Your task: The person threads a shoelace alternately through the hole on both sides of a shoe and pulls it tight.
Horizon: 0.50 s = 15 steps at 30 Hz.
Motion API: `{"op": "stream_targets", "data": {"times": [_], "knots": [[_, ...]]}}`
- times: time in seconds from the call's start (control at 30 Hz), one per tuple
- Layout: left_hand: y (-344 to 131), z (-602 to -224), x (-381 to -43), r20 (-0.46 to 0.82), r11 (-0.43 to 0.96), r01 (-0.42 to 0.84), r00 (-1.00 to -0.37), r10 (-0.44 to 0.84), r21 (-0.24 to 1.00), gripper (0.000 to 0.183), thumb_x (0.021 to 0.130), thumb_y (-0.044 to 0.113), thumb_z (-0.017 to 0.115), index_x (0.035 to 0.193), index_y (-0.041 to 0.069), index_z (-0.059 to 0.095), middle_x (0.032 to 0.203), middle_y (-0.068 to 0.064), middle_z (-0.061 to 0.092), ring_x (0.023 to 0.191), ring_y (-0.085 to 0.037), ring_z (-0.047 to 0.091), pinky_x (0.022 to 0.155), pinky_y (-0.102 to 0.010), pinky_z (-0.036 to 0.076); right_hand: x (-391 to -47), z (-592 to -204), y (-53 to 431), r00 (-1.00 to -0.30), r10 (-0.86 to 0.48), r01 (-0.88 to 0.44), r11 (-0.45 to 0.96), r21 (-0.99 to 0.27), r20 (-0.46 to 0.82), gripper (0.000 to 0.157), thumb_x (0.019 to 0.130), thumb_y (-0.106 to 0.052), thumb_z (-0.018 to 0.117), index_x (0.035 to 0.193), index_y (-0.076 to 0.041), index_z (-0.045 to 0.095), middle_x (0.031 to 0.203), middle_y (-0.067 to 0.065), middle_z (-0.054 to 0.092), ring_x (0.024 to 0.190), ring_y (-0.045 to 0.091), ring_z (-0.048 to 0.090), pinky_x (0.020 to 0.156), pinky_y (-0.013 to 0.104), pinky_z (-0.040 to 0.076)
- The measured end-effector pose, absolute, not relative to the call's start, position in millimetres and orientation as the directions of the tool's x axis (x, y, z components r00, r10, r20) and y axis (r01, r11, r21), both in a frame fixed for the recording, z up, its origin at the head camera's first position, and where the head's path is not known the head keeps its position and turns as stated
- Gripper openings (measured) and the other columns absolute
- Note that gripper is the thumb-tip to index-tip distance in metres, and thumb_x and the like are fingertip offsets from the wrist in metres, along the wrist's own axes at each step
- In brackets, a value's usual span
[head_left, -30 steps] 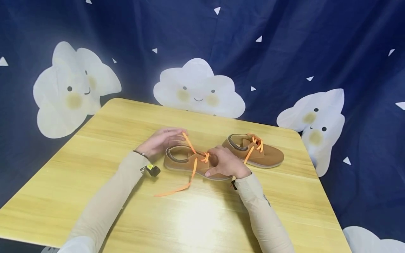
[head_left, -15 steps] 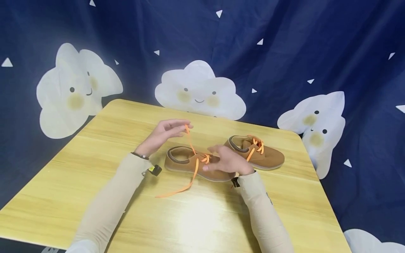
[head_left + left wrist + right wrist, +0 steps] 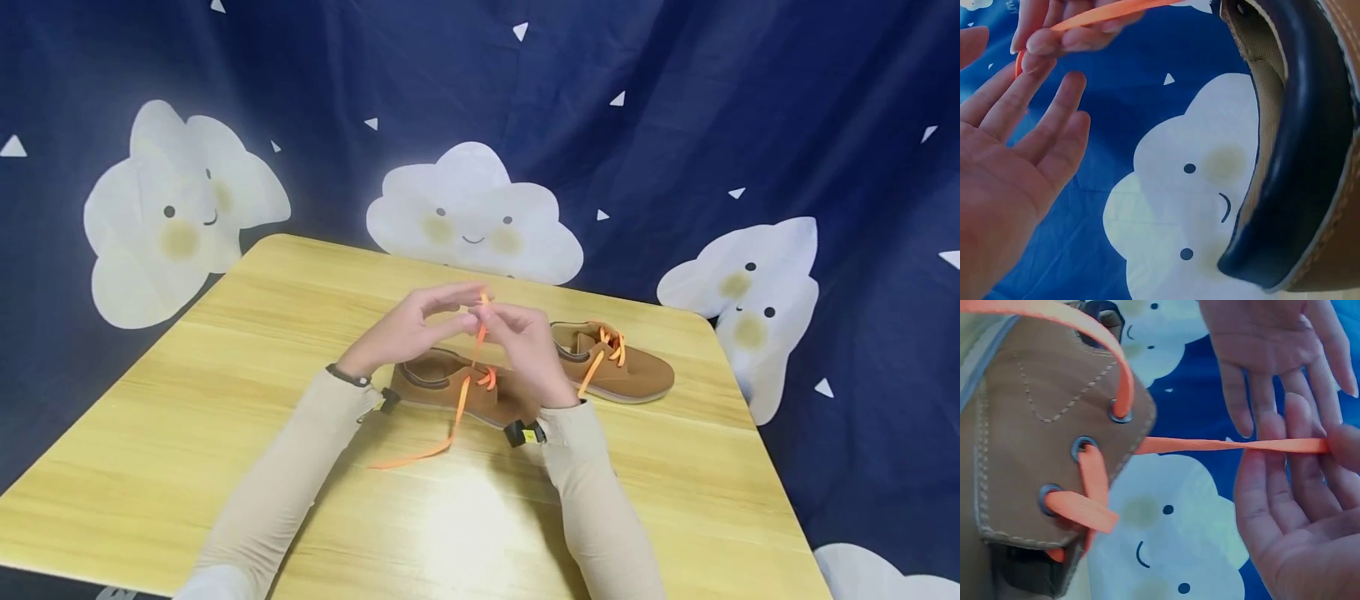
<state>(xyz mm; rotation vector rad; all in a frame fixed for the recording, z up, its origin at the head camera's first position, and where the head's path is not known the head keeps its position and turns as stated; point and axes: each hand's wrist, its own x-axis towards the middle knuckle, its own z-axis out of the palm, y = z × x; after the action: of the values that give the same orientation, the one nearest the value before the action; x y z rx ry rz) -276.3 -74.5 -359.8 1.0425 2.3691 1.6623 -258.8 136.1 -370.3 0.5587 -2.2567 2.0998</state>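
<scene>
A brown shoe [image 3: 429, 393] with orange laces sits on the table, heel to the left in the head view. One end of its shoelace [image 3: 480, 337] is drawn upward; the other trails over the near side onto the table. My right hand [image 3: 528, 346] pinches the raised shoelace between thumb and fingers above the shoe. Beside it, my left hand [image 3: 405, 329] has its thumb and fingers apart. In the left wrist view the left hand [image 3: 1019, 156] has extended fingers, and the lace tip [image 3: 1019, 64] lies at a fingertip. My right forearm and hand partly hide the shoe's toe.
A second brown shoe [image 3: 641, 373] with orange laces stands behind and to the right, partly hidden by the right hand. Wooden table [image 3: 187, 433] lies under everything. A blue curtain [image 3: 600, 50] with white clouds hangs behind it.
My left hand has raised the lace end and moved right. My right hand has left the shoe's toe, risen and taken hold of the shoelace; the left thumb and fingers are now apart.
</scene>
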Motion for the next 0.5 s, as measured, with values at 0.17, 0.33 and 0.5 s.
{"op": "stream_targets", "data": {"times": [0.17, 0.33, 0.5], "knots": [[-77, -369, -285, 0.325, 0.250, 0.532, -0.760, 0.563, 0.809, 0.051, 0.105, 0.028, 0.060, 0.155, 0.025, 0.046, 0.142, -0.003, 0.065, 0.129, -0.023, 0.063, 0.115, -0.051, 0.046, -260, -368, 142, -0.945, -0.204, -0.251, -0.056, -0.966, 0.257, 0.032, 0.104, -0.021, 0.063, 0.114, 0.009, 0.068, 0.089, -0.006, 0.079, 0.093, 0.015, 0.077, 0.092, 0.042, 0.062], [-79, -386, -296, 0.205, 0.428, 0.561, -0.744, 0.637, 0.709, 0.036, 0.102, 0.016, 0.059, 0.138, 0.009, 0.064, 0.137, -0.009, 0.068, 0.124, -0.027, 0.065, 0.108, -0.050, 0.052, -261, -363, 146, -0.962, -0.134, -0.232, -0.069, -0.970, 0.239, 0.030, 0.105, -0.028, 0.062, 0.114, -0.001, 0.070, 0.089, -0.004, 0.079, 0.093, 0.016, 0.076, 0.091, 0.040, 0.062], [-73, -397, -297, 0.085, 0.513, 0.613, -0.687, 0.721, 0.601, 0.029, 0.096, 0.008, 0.066, 0.124, 0.008, 0.073, 0.126, -0.007, 0.074, 0.118, -0.023, 0.069, 0.103, -0.042, 0.056, -258, -361, 150, -0.958, -0.124, -0.253, -0.048, -0.966, 0.257, 0.035, 0.106, -0.032, 0.058, 0.118, -0.001, 0.070, 0.086, -0.005, 0.078, 0.091, 0.015, 0.076, 0.089, 0.039, 0.063]]}}
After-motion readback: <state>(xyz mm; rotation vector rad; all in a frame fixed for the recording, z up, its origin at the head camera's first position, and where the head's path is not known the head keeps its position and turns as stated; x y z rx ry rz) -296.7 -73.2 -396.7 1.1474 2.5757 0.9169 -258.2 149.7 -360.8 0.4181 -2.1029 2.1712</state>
